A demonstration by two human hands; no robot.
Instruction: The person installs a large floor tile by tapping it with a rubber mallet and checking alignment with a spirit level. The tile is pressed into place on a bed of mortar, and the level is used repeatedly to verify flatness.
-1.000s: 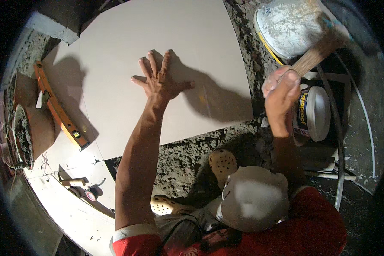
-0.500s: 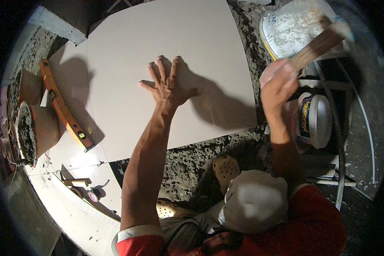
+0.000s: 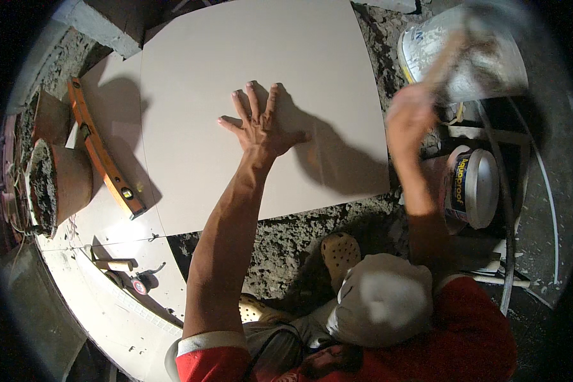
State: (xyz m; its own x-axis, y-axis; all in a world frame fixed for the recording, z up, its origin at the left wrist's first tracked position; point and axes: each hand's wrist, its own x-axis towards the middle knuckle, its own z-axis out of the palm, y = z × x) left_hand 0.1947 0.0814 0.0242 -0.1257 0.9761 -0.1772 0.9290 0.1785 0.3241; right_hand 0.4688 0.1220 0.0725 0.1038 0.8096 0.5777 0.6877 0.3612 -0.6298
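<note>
Head view: left hand (image 3: 261,130) is lying spread, palm flat, on the big pale tile (image 3: 235,76) filling upper centre. Right hand (image 3: 409,114), blurred at upper right, is gripping a wooden-handled mallet (image 3: 455,51) over the bucket (image 3: 484,54). Orange level (image 3: 102,149) is lying at left.

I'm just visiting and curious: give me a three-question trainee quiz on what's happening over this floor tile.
1. True or false: the left hand lies flat, fingers spread, on the large pale tile.
2. What does the right hand hold? A) the orange spirit level B) a wooden-handled tool, blurred C) a bucket
3. Fill in: the orange spirit level lies on the neighbouring tile to the ___ of the large one.

Key: 1 true; 2 B; 3 left.
</note>
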